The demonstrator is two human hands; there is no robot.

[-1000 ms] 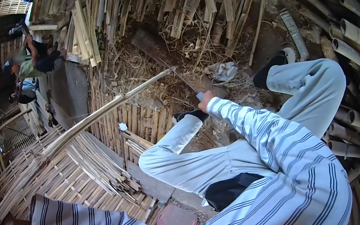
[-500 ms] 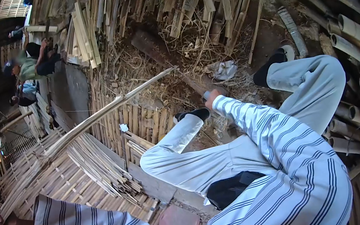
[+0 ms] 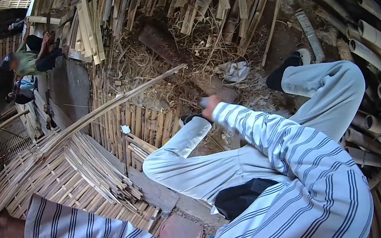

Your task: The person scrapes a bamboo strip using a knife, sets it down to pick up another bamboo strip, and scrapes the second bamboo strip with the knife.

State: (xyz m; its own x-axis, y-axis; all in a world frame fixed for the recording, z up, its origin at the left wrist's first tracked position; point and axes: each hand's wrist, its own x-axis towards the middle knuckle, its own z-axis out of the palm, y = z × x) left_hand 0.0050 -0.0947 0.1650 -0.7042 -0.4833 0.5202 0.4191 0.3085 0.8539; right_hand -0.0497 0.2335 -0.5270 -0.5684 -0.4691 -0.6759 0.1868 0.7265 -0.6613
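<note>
At the far left edge, my left hand point(image 3: 2, 227) is closed round the near end of a long split bamboo strip point(image 3: 97, 113). The strip slants up to the right across the view, with frayed, splintered fibres along its near half. My right hand point(image 3: 209, 109) grips a grey-handled tool point(image 3: 204, 102) in front of my bent knee. Motion smears the tool's working end, so its kind cannot be made out. The strip's far tip lies above and left of my right hand, over a dark wooden block point(image 3: 157, 38) on the floor.
Split bamboo pieces point(image 3: 203, 0) are piled at the top, with shavings below. Bamboo tubes point(image 3: 376, 34) line the right side. A bundle of thin strips point(image 3: 93, 169) lies on slatted bamboo. A pink round lid point(image 3: 181, 231) is near my lap. Another person point(image 3: 29, 62) sits upper left.
My right hand has moved left and slightly toward me with the tool. My left hand and the strip's near end have shifted slightly left and up in view.
</note>
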